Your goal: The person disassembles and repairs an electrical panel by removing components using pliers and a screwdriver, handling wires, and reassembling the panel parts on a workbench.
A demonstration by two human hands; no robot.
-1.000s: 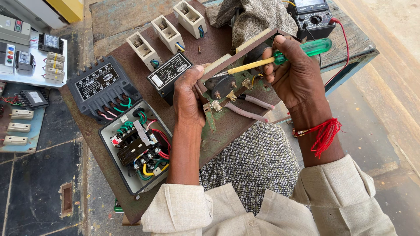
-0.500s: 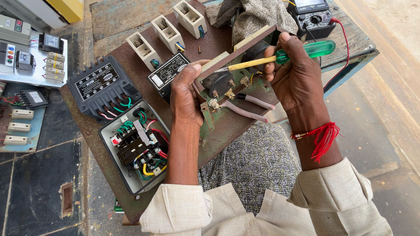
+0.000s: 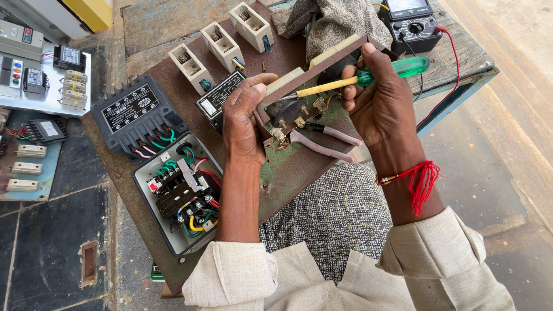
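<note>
My left hand [image 3: 245, 118] grips the left edge of a rusty metal switch box [image 3: 299, 161] tilted up on my lap. My right hand [image 3: 383, 98] holds a screwdriver [image 3: 357, 79] with a green handle and yellow shaft, its tip pointing left at the brass terminals [image 3: 291, 124] inside the box. A pair of pliers with pink handles [image 3: 325, 141] lies inside the box below the terminals. A red thread is tied round my right wrist.
An open starter box with coloured wires [image 3: 181, 193] and a black finned cover [image 3: 138, 112] lie on the rusty board [image 3: 124, 173] at left. Three cream fuse holders [image 3: 222, 37] stand behind. A multimeter [image 3: 412, 20] with a red lead sits on the wooden bench at the top right.
The switch box has tilted up a little more under my left hand. The screwdriver tip has shifted slightly towards the terminals.
</note>
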